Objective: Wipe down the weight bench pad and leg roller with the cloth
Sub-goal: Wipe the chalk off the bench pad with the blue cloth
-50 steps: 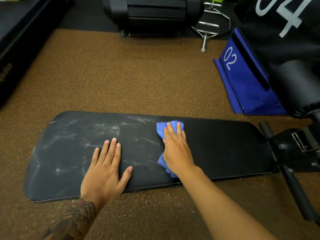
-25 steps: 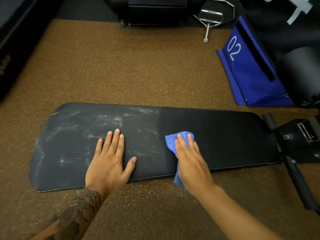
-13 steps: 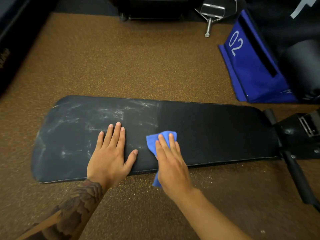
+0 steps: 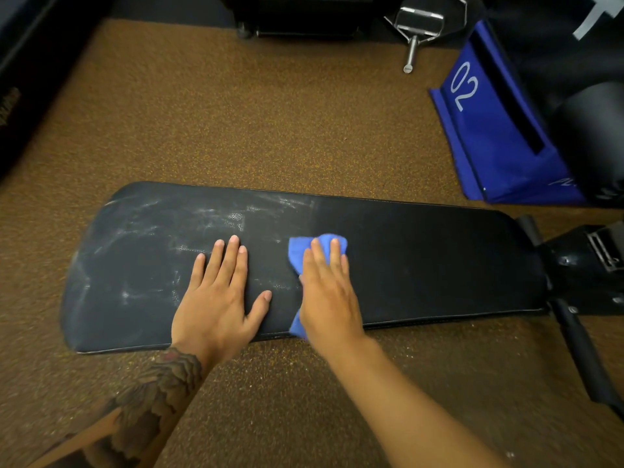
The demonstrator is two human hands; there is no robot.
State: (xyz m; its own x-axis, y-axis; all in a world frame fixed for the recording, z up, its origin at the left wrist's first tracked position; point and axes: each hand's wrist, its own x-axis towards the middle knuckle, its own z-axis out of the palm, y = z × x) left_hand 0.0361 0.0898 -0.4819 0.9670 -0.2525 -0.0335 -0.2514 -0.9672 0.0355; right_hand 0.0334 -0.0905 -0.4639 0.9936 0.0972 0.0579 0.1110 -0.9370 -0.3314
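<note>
A long black bench pad (image 4: 422, 261) lies across the view. Its left half carries pale dusty smears, while its right half looks dark and even. My right hand (image 4: 327, 292) presses flat on a blue cloth (image 4: 297, 253) near the middle of the pad, at the edge of the smeared area. My left hand (image 4: 219, 295) rests flat on the pad just left of it, fingers spread, holding nothing. A black leg roller (image 4: 597, 136) shows at the right edge, above the bench's black frame (image 4: 584, 275).
Brown speckled floor surrounds the pad. A blue wedge marked 02 (image 4: 489, 130) stands at the right rear. A metal handle attachment (image 4: 415, 28) and black equipment (image 4: 304, 15) sit at the back. A black bar (image 4: 584, 352) sticks out at the lower right.
My right hand with the cloth slid toward the pad's near edge, then left toward my left hand, and now pushes away from me. My left hand stayed put.
</note>
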